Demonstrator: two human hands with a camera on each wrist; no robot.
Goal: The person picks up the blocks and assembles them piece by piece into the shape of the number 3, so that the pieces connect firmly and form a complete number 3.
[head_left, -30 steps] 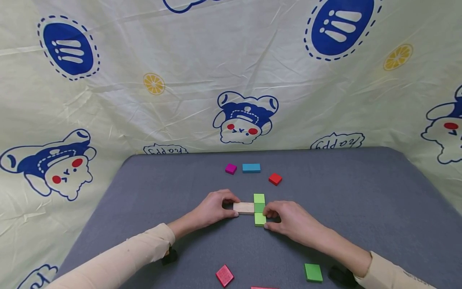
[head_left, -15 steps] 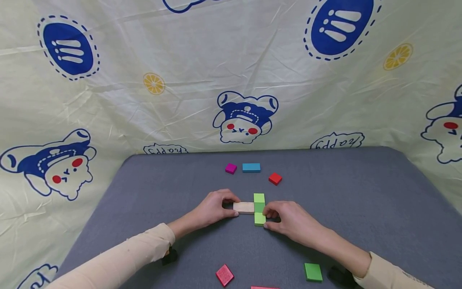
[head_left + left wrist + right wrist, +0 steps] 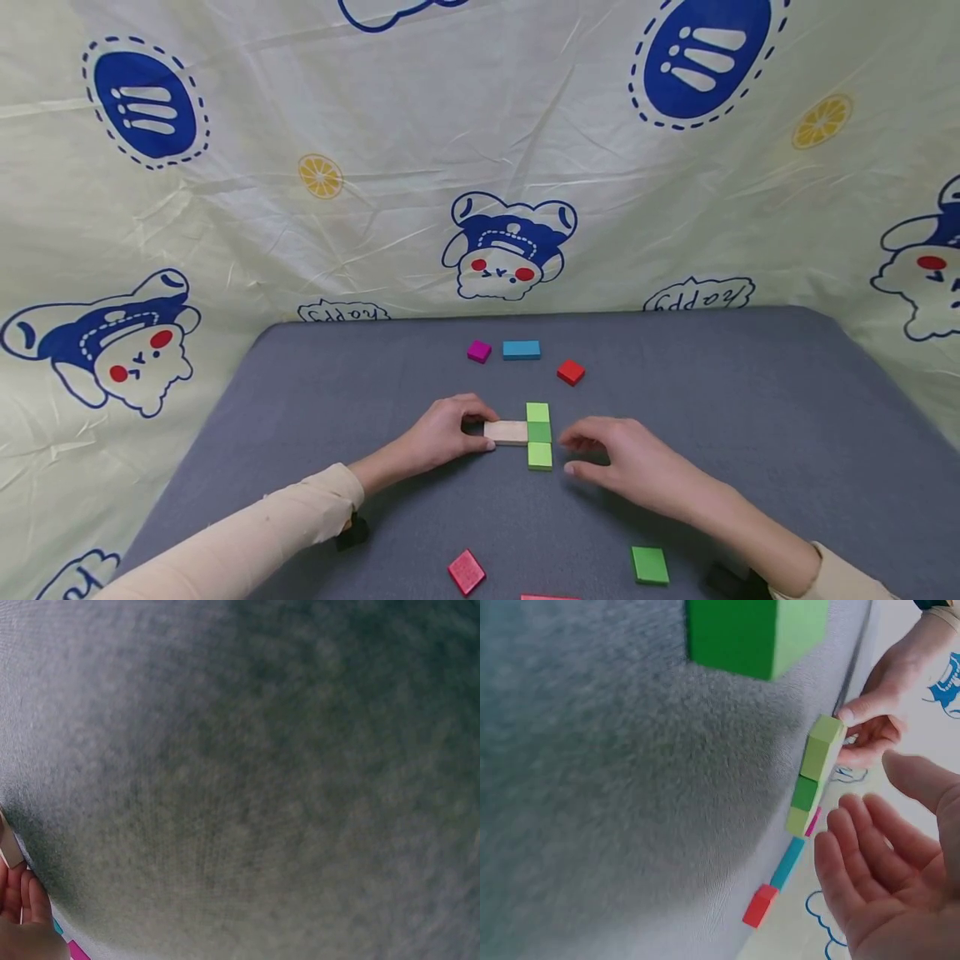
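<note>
A plain wooden block [image 3: 506, 432] lies on the grey cloth, and my left hand [image 3: 447, 430] pinches its left end between thumb and fingers. Against its right end stands a short row: a light green block [image 3: 537, 412] at the far side, a darker green block [image 3: 538, 432] in the middle, and another light green block [image 3: 540, 456] nearest me. My right hand [image 3: 637, 467] hovers just right of this row, apart from it. In the right wrist view its relaxed fingers [image 3: 870, 855] hold nothing. The left wrist view catches only my left fingertips [image 3: 26, 896] at the block's edge.
Behind the row lie a magenta block [image 3: 479, 352], a blue block [image 3: 521, 350] and a red block [image 3: 571, 372]. Closer to me are a pinkish-red block [image 3: 467, 572], a green block [image 3: 649, 566] and a red block [image 3: 550, 597] cut off by the frame's edge.
My right hand has let go of the near light green block and moved a little to the right. My left hand and the blocks have stayed in place.
</note>
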